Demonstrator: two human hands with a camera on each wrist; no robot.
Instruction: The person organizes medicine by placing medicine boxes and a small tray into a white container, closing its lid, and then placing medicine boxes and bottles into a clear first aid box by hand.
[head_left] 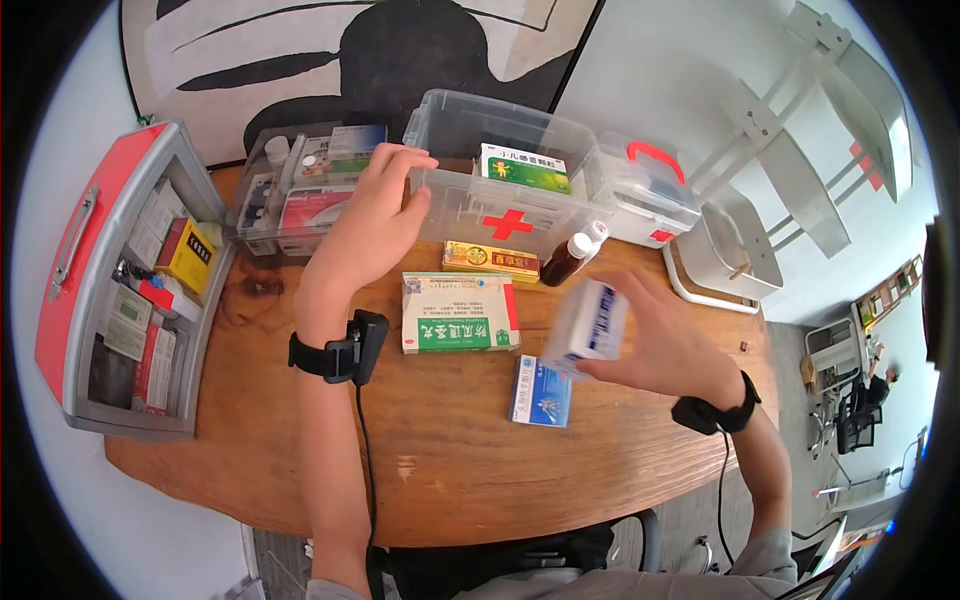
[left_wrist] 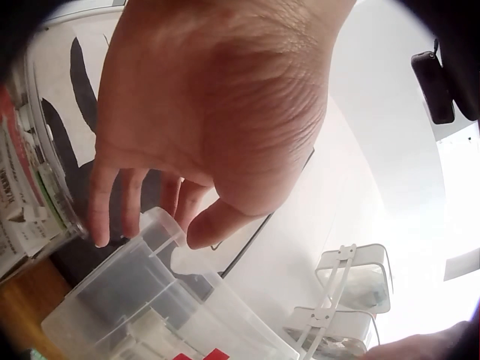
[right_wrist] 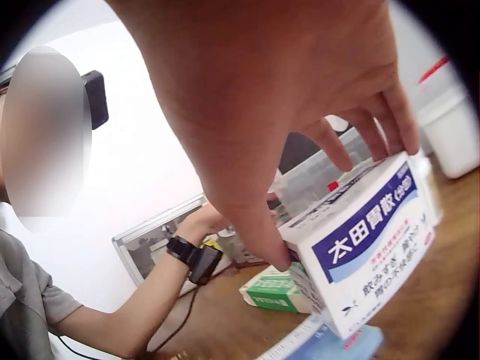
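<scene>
My right hand (head_left: 665, 335) holds a white and blue medicine box (right_wrist: 367, 251), thumb on one end and fingers on the other. It is tilted above the table, over a small blue medicine box (head_left: 541, 392). My left hand (head_left: 375, 215) grips the left corner of a clear plastic bin (left_wrist: 112, 289), thumb and fingers on either side of the rim. Inside the bin stands a green and white medicine box (head_left: 522, 170). A green and white carton (head_left: 460, 312) lies between my hands, with a yellow box (head_left: 490, 260) behind it.
Brown bottles (head_left: 566, 260) stand before the bin. At the left is an open red and grey first-aid case (head_left: 120, 290) with medicines inside. A filled clear organizer (head_left: 260, 235) sits behind it. On the right are a lidded box (head_left: 640, 205) and a white rack (head_left: 725, 250).
</scene>
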